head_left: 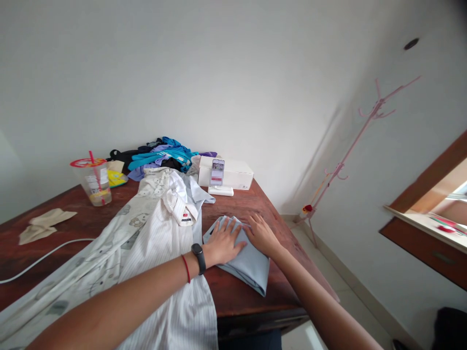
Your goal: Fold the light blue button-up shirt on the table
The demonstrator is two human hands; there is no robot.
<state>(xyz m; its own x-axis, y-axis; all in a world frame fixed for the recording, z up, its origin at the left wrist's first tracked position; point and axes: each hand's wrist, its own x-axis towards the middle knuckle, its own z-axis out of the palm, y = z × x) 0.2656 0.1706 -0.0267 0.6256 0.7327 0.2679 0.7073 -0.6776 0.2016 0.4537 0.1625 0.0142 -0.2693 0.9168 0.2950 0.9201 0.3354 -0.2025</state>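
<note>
A folded light blue-grey garment [250, 266] lies on the dark reddish wooden table [288, 272]. My left hand [223, 242] rests flat on its left part with the fingers spread. At the garment's upper right edge lies my right hand [262, 234], fingers stretched out and touching the cloth. Left of the folded garment, a white striped shirt [160, 257] with a collar label is laid out, partly hidden under my left forearm. Beside it stretches a white patterned cloth [105, 253].
A heap of clothes [164, 153] lies at the back. A white box [237, 174] stands behind a phone [217, 172] on a stand. At the left are a plastic cup [95, 182], a beige cloth [47, 225] and a white cable [47, 255]. A pink coat rack [350, 150] stands right.
</note>
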